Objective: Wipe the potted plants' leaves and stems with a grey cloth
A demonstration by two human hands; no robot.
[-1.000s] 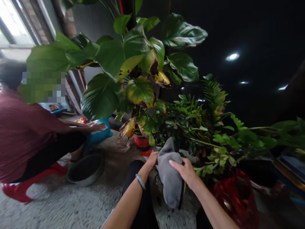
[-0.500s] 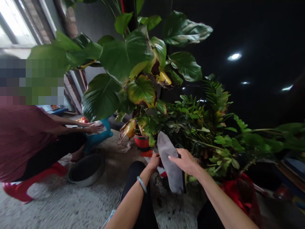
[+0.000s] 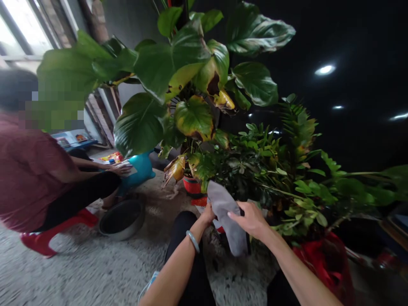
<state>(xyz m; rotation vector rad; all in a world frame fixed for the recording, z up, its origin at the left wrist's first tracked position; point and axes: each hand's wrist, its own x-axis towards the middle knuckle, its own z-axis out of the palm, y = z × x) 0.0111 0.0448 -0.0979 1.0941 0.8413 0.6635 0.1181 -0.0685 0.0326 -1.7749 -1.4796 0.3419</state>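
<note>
The right hand (image 3: 253, 219) pinches the gray fabric (image 3: 221, 202) near its edge; the left hand (image 3: 208, 213), its grip unclear, should steady the opposite side.

Dim — the window (image 3: 32, 29) glares upper left, floor (image 3: 79, 272) blurred.

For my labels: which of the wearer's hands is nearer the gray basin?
Left. The left hand is to the right of the basin; the right hand, holding a gray item, is farther right.
</note>
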